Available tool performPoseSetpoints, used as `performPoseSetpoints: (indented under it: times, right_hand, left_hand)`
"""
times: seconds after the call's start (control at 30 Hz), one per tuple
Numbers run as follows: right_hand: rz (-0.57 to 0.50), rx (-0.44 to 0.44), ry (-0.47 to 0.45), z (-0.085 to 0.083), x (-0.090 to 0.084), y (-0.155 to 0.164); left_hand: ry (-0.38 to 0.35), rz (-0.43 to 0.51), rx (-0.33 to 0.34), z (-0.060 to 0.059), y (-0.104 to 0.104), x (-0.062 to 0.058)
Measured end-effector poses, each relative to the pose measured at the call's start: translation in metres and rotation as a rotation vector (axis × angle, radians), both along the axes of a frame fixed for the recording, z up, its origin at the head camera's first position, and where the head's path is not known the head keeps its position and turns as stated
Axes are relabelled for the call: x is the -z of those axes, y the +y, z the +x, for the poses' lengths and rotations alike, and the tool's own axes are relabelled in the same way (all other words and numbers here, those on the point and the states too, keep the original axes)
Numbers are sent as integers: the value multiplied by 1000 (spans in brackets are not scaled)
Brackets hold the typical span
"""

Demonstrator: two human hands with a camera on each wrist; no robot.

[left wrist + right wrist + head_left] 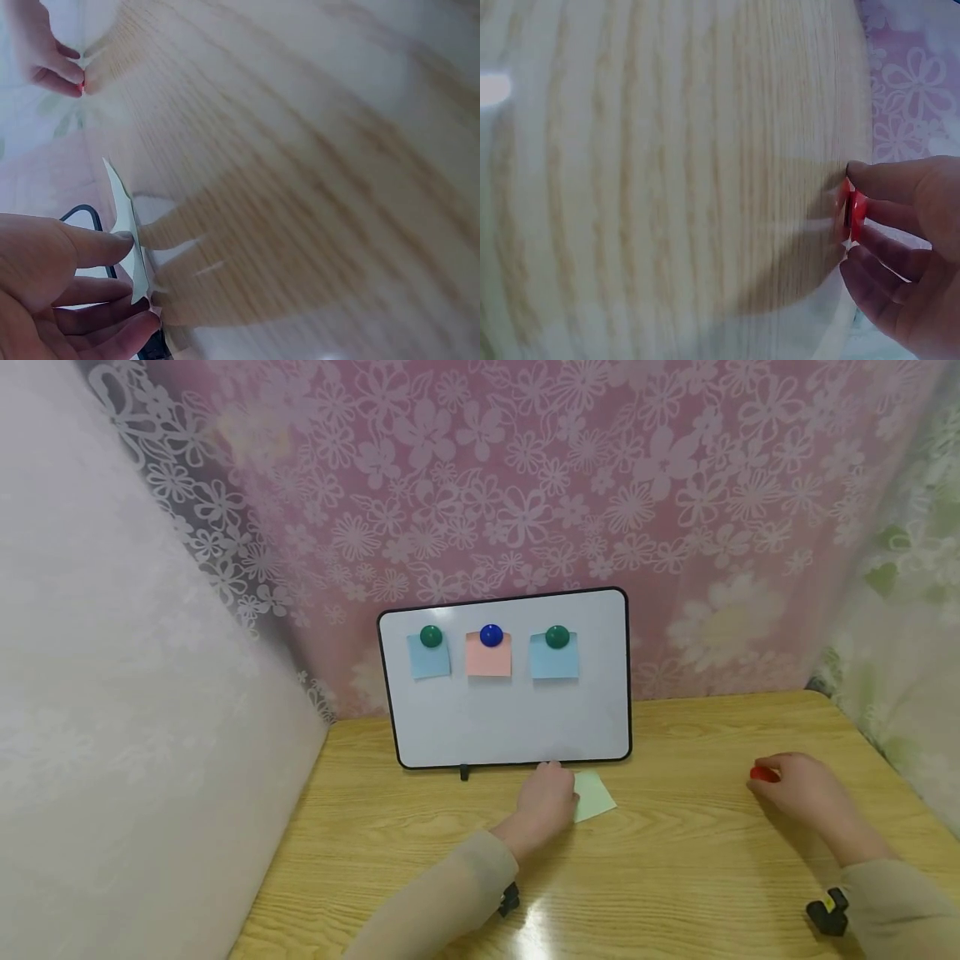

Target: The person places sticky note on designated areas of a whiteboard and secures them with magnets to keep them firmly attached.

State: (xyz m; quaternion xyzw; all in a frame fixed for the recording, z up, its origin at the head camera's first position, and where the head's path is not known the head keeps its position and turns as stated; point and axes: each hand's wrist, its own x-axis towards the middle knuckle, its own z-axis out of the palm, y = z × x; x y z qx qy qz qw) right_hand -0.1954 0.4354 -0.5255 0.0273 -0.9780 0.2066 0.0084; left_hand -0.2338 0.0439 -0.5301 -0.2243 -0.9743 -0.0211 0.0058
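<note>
My left hand (546,802) is low in front of the whiteboard (510,727), at a pale green sticky note (594,797). In the left wrist view the thumb lies against the note (126,217) and the curled fingers are at its near edge, pinching it. Over at the right side of the table, my right hand (808,789) holds a round red magnet (763,774) by its edges. The right wrist view shows the red magnet (856,215) between thumb and fingers, close to the wooden surface.
The whiteboard leans on the flowered curtain (517,485) at the back of the wooden table (675,877). Two blue notes (429,664) hang under green magnets (557,637), with a pink note (488,662) under a blue magnet (491,635) between them. A small black foot (464,772) supports the board.
</note>
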Motion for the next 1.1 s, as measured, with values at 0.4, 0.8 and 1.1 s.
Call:
performPoseSetpoints:
  times: [0.4,0.8,1.1]
  right_hand:
    - [-31,34,-34,-1,-3,-3]
    - [-16,71,-44,-1,1,-8]
    - [-12,96,-36,-1,-3,-12]
  left_hand:
    - [-40,65,-19,1,-2,-10]
    - [-117,148,-64,-5,-3,-4]
    - [-130,191,-57,-7,-2,-3]
